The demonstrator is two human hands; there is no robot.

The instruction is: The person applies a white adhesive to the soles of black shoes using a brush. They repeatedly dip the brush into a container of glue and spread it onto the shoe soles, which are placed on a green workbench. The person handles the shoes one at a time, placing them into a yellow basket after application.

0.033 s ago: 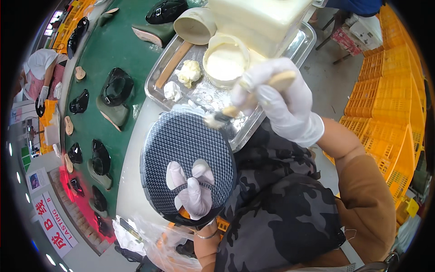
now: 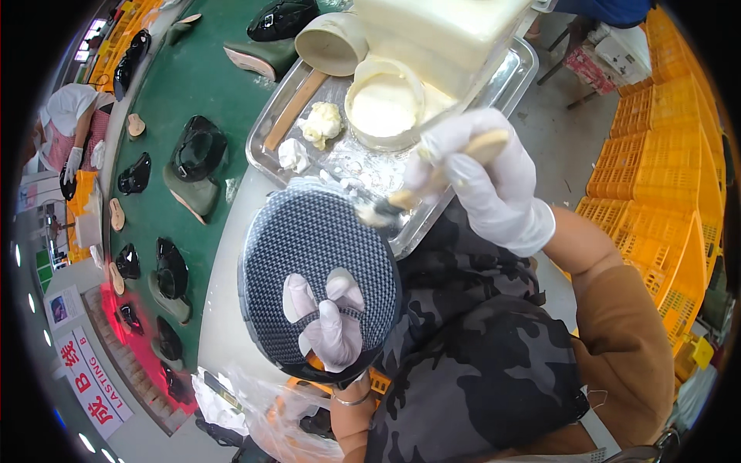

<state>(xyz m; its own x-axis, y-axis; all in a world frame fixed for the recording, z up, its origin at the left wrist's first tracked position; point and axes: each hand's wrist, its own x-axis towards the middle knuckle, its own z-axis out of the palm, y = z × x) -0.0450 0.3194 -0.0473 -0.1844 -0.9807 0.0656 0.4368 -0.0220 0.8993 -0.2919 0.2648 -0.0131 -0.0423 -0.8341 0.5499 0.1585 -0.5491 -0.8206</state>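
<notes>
My right hand [image 2: 494, 177], in a white glove, is closed round the wooden handle of a brush [image 2: 397, 202]. The brush's pale, wet-looking bristles sit beside the upper right rim of an oval dark piece with a grey woven pattern [image 2: 316, 247]; whether they touch it I cannot tell. My left hand [image 2: 330, 328], also gloved, grips this piece at its lower part, with fingers showing on its face around a dark narrow band. White residue lies along the piece's far edge. Beyond it, a round tub [image 2: 386, 104] of creamy white liquid stands in a metal tray [image 2: 258, 147].
A wooden-handled dipper [image 2: 320, 46], crumpled white lumps [image 2: 320, 125] and a large cream container [image 2: 432, 35] share the tray. Black shoe uppers [image 2: 198, 147] and soles lie on the green belt [image 2: 239, 100] at left. Stacked yellow crates [image 2: 617, 181] line the right. Another person [image 2: 69, 116] works at far left.
My right hand and the brush have shifted slightly to the right and toward me. My left hand and the oval piece are nearly still.
</notes>
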